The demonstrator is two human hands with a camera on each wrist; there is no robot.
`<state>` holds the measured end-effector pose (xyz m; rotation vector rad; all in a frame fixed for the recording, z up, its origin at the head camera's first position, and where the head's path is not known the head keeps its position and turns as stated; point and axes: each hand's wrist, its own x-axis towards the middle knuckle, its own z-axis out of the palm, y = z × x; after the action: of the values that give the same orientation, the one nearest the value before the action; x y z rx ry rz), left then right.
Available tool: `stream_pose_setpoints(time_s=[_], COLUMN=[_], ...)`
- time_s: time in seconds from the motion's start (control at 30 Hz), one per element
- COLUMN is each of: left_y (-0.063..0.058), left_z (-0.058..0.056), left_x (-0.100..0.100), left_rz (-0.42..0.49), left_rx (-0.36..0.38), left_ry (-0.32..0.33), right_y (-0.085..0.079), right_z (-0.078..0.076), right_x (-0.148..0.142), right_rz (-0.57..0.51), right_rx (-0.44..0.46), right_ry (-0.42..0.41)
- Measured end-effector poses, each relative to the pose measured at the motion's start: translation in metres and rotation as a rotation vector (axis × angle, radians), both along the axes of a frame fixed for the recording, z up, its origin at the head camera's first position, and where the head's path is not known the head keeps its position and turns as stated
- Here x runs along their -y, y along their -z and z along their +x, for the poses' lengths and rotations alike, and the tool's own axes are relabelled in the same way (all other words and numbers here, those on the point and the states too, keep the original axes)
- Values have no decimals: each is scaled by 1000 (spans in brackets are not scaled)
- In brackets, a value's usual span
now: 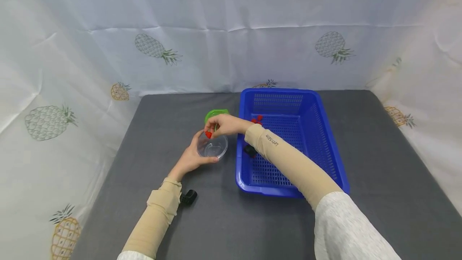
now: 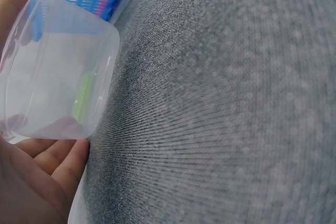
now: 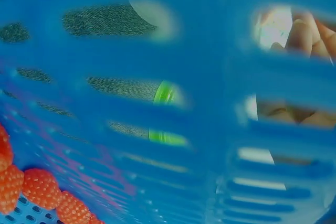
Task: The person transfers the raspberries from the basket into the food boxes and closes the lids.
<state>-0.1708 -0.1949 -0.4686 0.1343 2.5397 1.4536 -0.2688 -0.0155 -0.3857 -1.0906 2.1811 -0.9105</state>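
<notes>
My left hand (image 1: pixel 190 157) holds a clear plastic tub (image 1: pixel 218 147) with thumb and fingers spread around its sides. In the left wrist view the see-through tub (image 2: pixel 63 72) appears tilted by the camera's angle, and no fruit shows inside it. Above the tub's far rim, my right hand (image 1: pixel 228 124) pinches a red raspberry (image 1: pixel 208 135) between thumb and fingertips. Several more raspberries (image 3: pixel 41 188) lie in the blue basket (image 1: pixel 267 191), along its left wall. My right forearm crosses over the basket and hides part of its inside.
A green lid (image 1: pixel 213 113) lies just behind the tub, partly covered by the right hand. The basket's raised rim stands to the right of the tub. Dark grey cloth covers the table (image 1: pixel 162 123), and a white pineapple-print curtain (image 1: pixel 223 59) hangs behind it.
</notes>
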Motion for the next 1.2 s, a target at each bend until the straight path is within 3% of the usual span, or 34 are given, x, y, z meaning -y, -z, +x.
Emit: stream_pose_setpoints(time_s=[0.37,1.0,1.1,1.2], left_y=[1,2,-2,-15], left_z=[1,0,2,8], left_x=[0,-1,-1,-5], left_rz=[3,24,30,33], left_rx=[-22,-6,9,13], left_ry=[6,5,3,13], right_y=[-1,1,1,2], right_z=[7,10,11,11], right_x=[3,4,4,4], right_rz=[135,199,198,198], right_rx=[-163,-200,-205,-205], right_ry=[-38,-61,-62,-58])
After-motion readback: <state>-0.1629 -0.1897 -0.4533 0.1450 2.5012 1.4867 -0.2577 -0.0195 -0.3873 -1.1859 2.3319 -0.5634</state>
